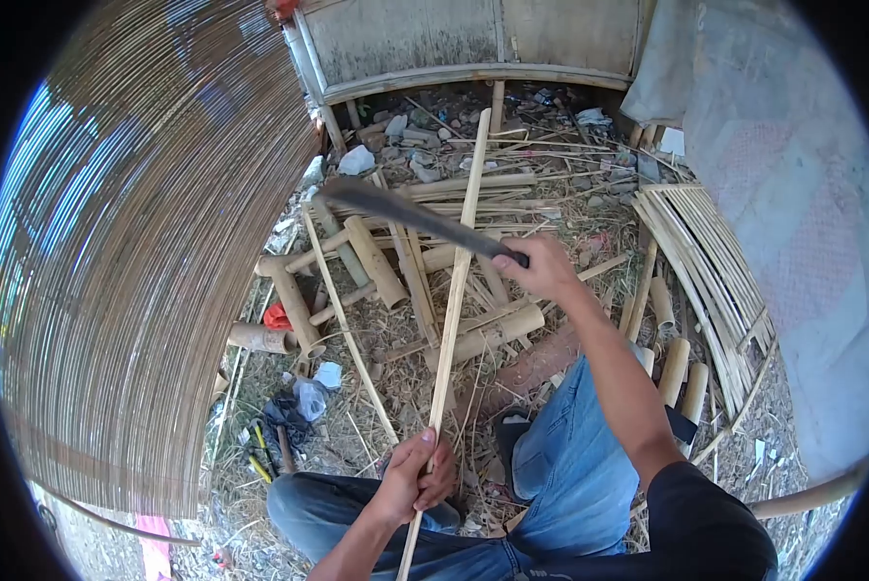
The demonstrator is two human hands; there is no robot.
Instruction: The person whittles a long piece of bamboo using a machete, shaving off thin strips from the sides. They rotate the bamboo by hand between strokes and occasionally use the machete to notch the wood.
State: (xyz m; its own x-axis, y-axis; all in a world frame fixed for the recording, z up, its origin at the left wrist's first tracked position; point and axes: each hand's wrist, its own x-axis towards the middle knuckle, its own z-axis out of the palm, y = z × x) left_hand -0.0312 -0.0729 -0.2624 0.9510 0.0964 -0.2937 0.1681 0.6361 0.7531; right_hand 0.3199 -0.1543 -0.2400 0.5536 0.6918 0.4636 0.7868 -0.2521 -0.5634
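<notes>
My left hand is closed around a long, pale bamboo strip near its lower end, over my lap. The strip slants up and away from me, its far tip near the back of the work area. My right hand grips the dark handle of a machete. Its broad, slightly blurred blade points left and crosses over the strip in this view. Beyond the hands lies a low frame of bamboo poles, with a thick bamboo piece close by on the ground.
A slatted bamboo screen hangs at the left. Split bamboo strips lean on the right beside short bamboo tubes. Shavings and scraps litter the ground, with a yellow tool and a plastic bag at lower left.
</notes>
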